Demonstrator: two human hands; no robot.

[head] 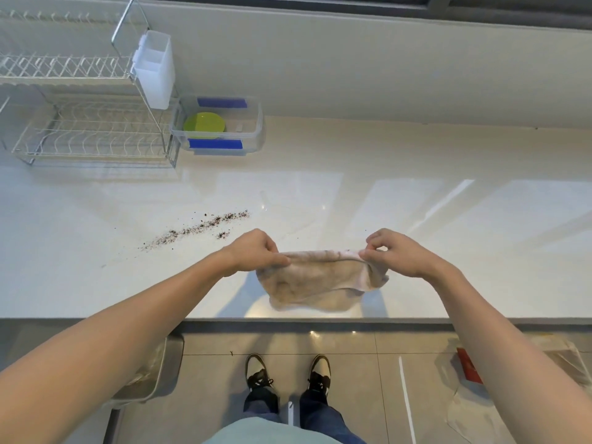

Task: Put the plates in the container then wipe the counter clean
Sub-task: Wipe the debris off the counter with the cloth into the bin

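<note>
A beige cloth [320,283] hangs stretched between my two hands just above the front of the white counter [416,251]. My left hand [256,251] pinches its left top corner and my right hand [397,253] pinches its right top corner. A green plate [204,125] lies inside the clear container [256,129] with blue clips at the back left. A streak of dark crumbs [195,230] lies on the counter, left of and beyond my left hand.
A wire dish rack [89,133] with a white cutlery holder [155,68] stands at the far left beside the container. A grey bin [166,363] sits on the floor below left, a plastic bag [480,395] below right. My shoes [288,373] are by the counter edge.
</note>
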